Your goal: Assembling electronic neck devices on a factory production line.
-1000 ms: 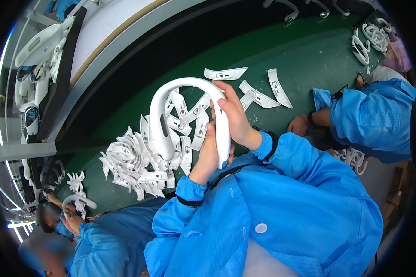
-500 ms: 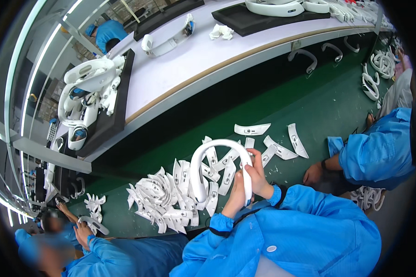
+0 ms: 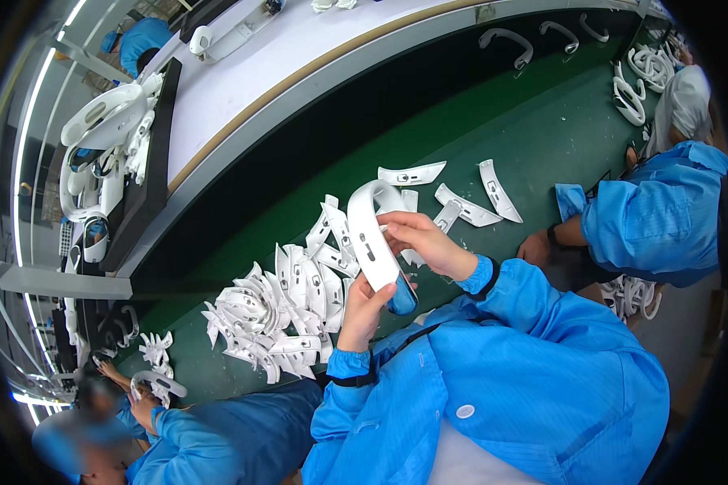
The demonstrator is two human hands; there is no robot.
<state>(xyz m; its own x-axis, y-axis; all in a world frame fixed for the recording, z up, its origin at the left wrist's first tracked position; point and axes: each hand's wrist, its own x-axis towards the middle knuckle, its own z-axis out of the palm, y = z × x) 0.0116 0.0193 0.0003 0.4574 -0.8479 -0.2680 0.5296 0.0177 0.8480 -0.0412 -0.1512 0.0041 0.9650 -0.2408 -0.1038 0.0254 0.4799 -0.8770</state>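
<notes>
A white U-shaped plastic neckband (image 3: 369,234) is held up in front of me, its broad slotted face turned toward the view and a glossy blue part at its lower end. Near that blue end, my left hand (image 3: 362,314) is closed around the band, thumb on the face. My right hand (image 3: 430,242) is closed at the band's inner side, with thumb and forefinger against it; part of its grip is hidden. Just beyond and to the left, a heap of curved white plastic covers (image 3: 255,311) lies on the green bench surface (image 3: 542,145).
Several loose covers (image 3: 498,191) lie at the far right of the heap. A raised white shelf (image 3: 243,77) runs along the back, with a black tray (image 3: 155,178) of white neckbands at left. Co-workers in blue sit at left (image 3: 210,432) and right (image 3: 647,222).
The neckband has been turned so its slotted outer face and blue end show. Both hands have shifted their grip on it. The whole view has moved, placing the bench higher and further left.
</notes>
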